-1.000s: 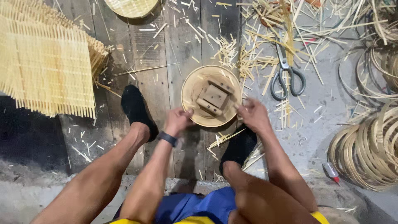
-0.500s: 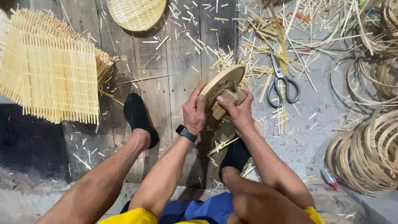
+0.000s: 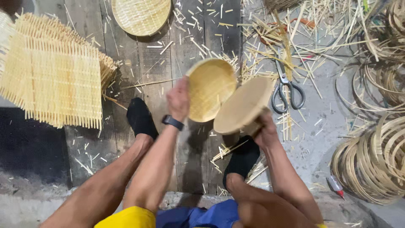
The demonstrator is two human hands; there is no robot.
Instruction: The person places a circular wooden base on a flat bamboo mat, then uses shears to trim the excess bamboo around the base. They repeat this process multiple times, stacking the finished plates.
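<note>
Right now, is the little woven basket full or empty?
Empty. The left hand tilts the small woven basket toward the camera, and only bare weave shows inside its hollow.

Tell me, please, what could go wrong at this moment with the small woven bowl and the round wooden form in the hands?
1. The left hand holds the woven bowl only at its rim, so the bowl could slip and fall onto the floor boards.
2. The right hand holds the tilted wooden form from below; it might drop toward the foot in the black sock.
3. Open scissors and sharp bamboo splinters lie close by and could cut.
</note>
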